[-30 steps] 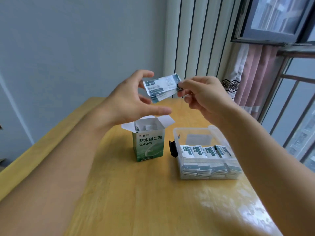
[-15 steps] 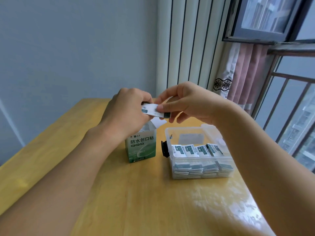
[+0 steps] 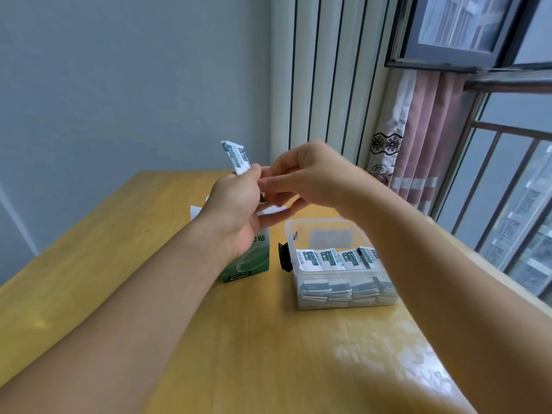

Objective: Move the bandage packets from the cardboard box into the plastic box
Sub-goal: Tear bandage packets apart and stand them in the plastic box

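Note:
My left hand (image 3: 236, 210) pinches a few white-and-teal bandage packets (image 3: 236, 156) that stick up above its fingertips, in the air over the cardboard box. My right hand (image 3: 310, 177) meets it from the right, its curled fingertips pinching the packets' lower end. The green-and-white cardboard box (image 3: 249, 264) stands open on the table, largely hidden behind my left hand. To its right sits the clear plastic box (image 3: 291, 234), open-topped, with several stacked bandage packets (image 3: 334, 259) filling its near half.
Everything stands on a wooden table (image 3: 268, 354) against a grey wall. A black latch (image 3: 284, 256) sticks out of the plastic box's left side. A barred window (image 3: 507, 174) and a pink curtain (image 3: 424, 138) run along the table's right edge.
The packets went from lying level between both hands to standing upright in my left hand. Both hands came together and dropped lower, above the cardboard box.

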Available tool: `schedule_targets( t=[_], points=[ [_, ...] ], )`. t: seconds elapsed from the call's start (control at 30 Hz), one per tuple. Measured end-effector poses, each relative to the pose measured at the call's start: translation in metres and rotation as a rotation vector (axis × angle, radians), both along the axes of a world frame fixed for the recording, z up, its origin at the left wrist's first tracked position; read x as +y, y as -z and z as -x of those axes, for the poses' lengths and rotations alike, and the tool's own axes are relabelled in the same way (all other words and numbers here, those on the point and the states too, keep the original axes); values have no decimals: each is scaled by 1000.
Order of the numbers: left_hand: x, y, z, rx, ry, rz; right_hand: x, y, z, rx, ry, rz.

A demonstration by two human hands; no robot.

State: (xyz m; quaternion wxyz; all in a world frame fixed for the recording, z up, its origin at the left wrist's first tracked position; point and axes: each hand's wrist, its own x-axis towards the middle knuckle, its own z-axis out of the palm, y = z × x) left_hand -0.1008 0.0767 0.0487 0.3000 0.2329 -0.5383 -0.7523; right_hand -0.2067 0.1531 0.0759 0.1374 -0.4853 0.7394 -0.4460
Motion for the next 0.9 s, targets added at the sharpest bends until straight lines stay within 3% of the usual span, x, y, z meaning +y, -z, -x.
schedule_targets(
  t=[0.07, 0.13, 0.27, 0.37, 0.5, 0.67, 0.77, 0.83, 0.9],
  points=[
    [-1, -2, -5, -58, 71, 27, 9, -11, 9, 471, 142, 8],
    [-3, -2, -9, -120, 153, 122, 17, -23, 13, 624, 102, 23],
    [2, -2, -9, -220, 324, 305, 24, -28, 14, 472, -147, -53],
    [6, 4, -7, -250, 381, 360, 20, -25, 14, 529, -153, -40],
    [10, 10, -3, -267, 407, 368, 24, -26, 16, 421, -172, -82],
    [14, 11, -2, -299, 408, 427, 44, -39, 18, 426, -151, -128],
    [11, 13, 1, -457, 308, 927, 68, -48, 35, 402, -56, -239],
    [7, 18, 1, -495, 234, 1313, 75, -46, 48, 412, -5, -453],
    [8, 23, 1, -451, 315, 1471, 69, -33, 56, 385, 13, -674]
  ],
)
